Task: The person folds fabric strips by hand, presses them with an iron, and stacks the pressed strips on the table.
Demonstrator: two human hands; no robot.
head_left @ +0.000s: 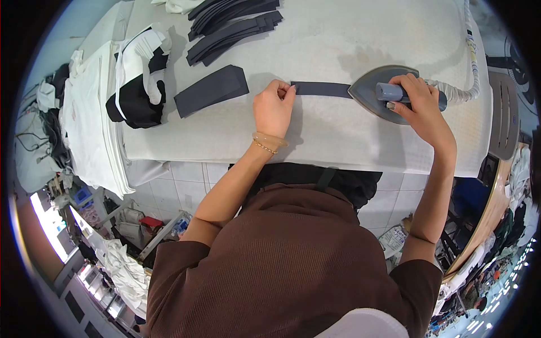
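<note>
A dark fabric strip [324, 89] lies across the pale padded ironing table [338, 143]. My left hand [273, 110] pinches its left end between thumb and fingers. On the right, my right hand [420, 107] is wrapped round the handle of a steam iron [380, 81]. The iron's pointed tip faces left and covers the strip's right end. Just left of my left hand rests a flat stack of dark fabric pieces [211, 91].
Fanned piles of dark strips [234, 36] lie at the back. A bundle of black and white cloth [141, 79] and stacked white fabric [90, 112] sit on the left. The iron's wrapped hose [473, 62] runs up the right edge, near a grey slatted rest [503, 115].
</note>
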